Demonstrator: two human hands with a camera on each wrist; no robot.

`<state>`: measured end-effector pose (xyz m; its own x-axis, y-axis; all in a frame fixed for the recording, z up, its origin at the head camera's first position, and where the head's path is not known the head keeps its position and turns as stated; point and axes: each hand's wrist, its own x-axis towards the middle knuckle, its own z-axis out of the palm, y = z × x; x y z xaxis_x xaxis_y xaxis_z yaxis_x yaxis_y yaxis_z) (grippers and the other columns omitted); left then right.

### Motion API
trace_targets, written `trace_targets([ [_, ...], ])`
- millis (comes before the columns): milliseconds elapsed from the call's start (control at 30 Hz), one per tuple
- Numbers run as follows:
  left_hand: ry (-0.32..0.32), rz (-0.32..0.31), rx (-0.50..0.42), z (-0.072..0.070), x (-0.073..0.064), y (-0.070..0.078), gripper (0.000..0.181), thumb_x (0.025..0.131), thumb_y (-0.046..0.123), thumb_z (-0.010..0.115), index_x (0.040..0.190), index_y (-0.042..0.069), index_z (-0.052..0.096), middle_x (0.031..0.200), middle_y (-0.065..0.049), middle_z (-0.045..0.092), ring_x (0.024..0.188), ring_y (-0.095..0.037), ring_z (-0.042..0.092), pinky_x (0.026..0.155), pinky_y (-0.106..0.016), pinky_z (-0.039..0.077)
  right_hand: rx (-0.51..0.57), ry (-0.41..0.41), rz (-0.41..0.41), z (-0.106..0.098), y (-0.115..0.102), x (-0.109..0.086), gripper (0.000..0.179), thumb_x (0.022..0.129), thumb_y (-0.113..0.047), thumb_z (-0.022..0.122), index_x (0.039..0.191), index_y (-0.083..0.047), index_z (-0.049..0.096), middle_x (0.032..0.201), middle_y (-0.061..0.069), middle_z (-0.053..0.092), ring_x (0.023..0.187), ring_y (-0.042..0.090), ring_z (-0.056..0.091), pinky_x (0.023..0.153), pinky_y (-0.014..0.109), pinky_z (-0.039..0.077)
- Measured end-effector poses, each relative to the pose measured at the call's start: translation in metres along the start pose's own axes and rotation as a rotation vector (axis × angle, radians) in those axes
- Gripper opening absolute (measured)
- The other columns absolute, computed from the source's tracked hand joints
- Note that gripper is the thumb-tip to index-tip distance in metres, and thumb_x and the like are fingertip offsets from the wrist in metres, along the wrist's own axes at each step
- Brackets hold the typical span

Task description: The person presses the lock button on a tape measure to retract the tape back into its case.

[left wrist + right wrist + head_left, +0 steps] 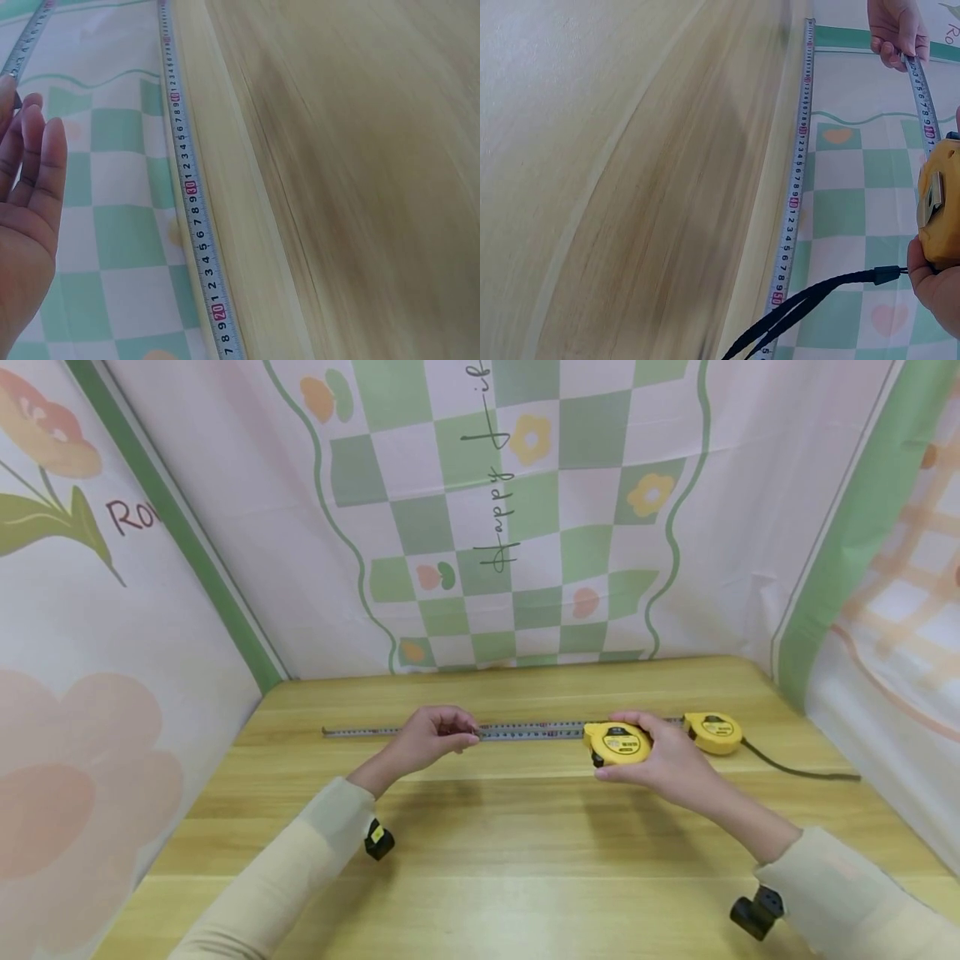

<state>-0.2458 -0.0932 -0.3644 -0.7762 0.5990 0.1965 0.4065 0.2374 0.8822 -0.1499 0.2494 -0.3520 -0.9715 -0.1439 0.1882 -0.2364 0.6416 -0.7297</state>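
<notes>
My right hand (667, 764) grips a yellow tape measure (621, 745), thumb below and fingers over the top. From its left side a short stretch of steel blade (531, 735) runs across to my left hand (433, 739). There the thumb and fingertips pinch the blade's end; the right wrist view shows this pinch, with the blade (924, 109) straight between the hands. Behind, a second yellow tape measure (717, 732) lies on the table, right of my right hand. Its long blade (196, 217) is pulled out leftward, its hooked end beyond my left hand.
The wooden table (480, 852) reaches back to a hanging cloth (517, 527) with green checks. More printed cloth (75, 710) closes off both sides. A dark strap (798, 770) trails rightward from the lying tape measure; another black strap (802, 300) hangs from the held one.
</notes>
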Motion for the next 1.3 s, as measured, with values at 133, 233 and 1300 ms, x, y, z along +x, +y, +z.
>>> trace_targets([
  [133,-0.011,-0.004,-0.002,0.001,0.001,-0.001,0.012,0.092,0.008,0.068,0.102,0.002,0.069,0.089,-0.005,0.067,0.074,-0.019,0.061,0.066,-0.03,0.056,-0.012,0.006,-0.002,0.002,-0.001,0.0,0.083,0.069,-0.037,0.089,0.134,-0.002,0.05,0.109,0.017,0.06,0.086,0.025,0.059,0.066,0.032,0.052],
  [233,-0.015,-0.006,-0.008,0.002,0.001,-0.001,0.013,0.092,0.009,0.068,0.103,0.001,0.069,0.089,-0.005,0.067,0.074,-0.017,0.061,0.067,-0.031,0.056,-0.025,0.014,0.002,0.003,-0.001,0.001,0.082,0.069,-0.036,0.089,0.133,-0.002,0.051,0.109,0.016,0.061,0.086,0.024,0.059,0.066,0.034,0.052],
  [1300,-0.031,0.01,-0.029,0.008,0.002,0.0,0.014,0.092,0.007,0.068,0.103,-0.002,0.067,0.091,-0.006,0.067,0.082,-0.039,0.062,0.068,-0.031,0.056,-0.001,-0.001,0.007,0.011,-0.004,0.001,0.086,0.068,-0.036,0.089,0.135,0.0,0.048,0.115,0.018,0.058,0.09,0.026,0.06,0.069,0.034,0.053],
])
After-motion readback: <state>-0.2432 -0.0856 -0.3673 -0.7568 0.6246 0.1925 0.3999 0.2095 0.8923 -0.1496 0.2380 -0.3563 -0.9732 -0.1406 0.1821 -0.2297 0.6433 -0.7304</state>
